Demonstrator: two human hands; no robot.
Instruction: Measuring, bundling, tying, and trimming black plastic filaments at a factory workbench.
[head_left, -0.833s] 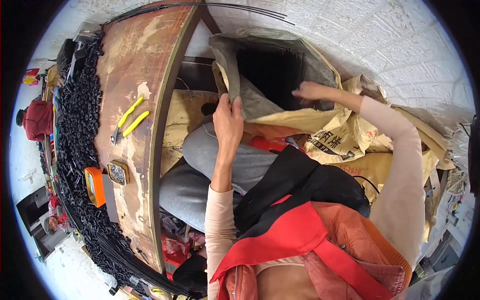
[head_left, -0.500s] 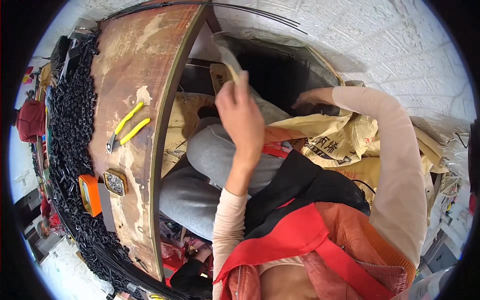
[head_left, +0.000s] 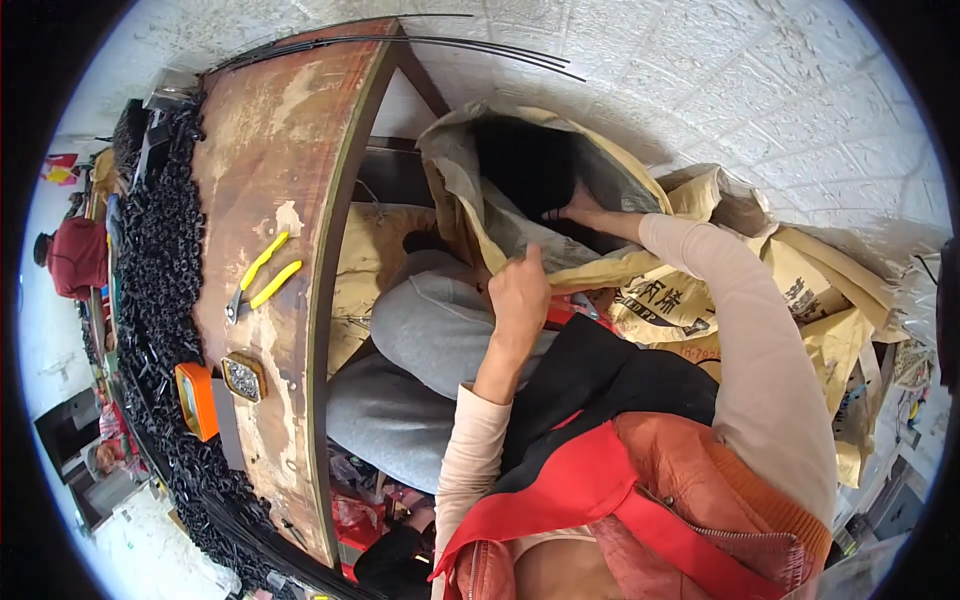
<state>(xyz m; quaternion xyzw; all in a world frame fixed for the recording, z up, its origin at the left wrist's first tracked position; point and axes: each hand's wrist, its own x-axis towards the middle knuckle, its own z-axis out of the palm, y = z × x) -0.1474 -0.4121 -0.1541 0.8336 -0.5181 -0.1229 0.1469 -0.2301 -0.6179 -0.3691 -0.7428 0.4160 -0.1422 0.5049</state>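
Note:
A large tan sack [head_left: 455,210] with a grey lining stands with its mouth wide in front of me, and its inside is dark. My left hand [head_left: 520,300] is closed on the near rim of this sack. Inside the mouth is my right hand [head_left: 588,212], against the lining, its visible fingers apart and nothing seen in them. What lies deeper in the sack is too dark to make out.
To the left, a worn wooden table [head_left: 290,130] bears yellow-handled pliers [head_left: 262,278], a small tin of metal bits [head_left: 245,377], an orange box [head_left: 196,402] and a heap of black parts [head_left: 155,260]. More printed sacks [head_left: 810,275] lie right, by a white wall [head_left: 760,110]. Another person [head_left: 78,258] is far left.
The sack's mouth has come nearer and opened wider. My left hand has moved down and right from the sack's raised far-left edge to its near rim. My right hand has shifted slightly left.

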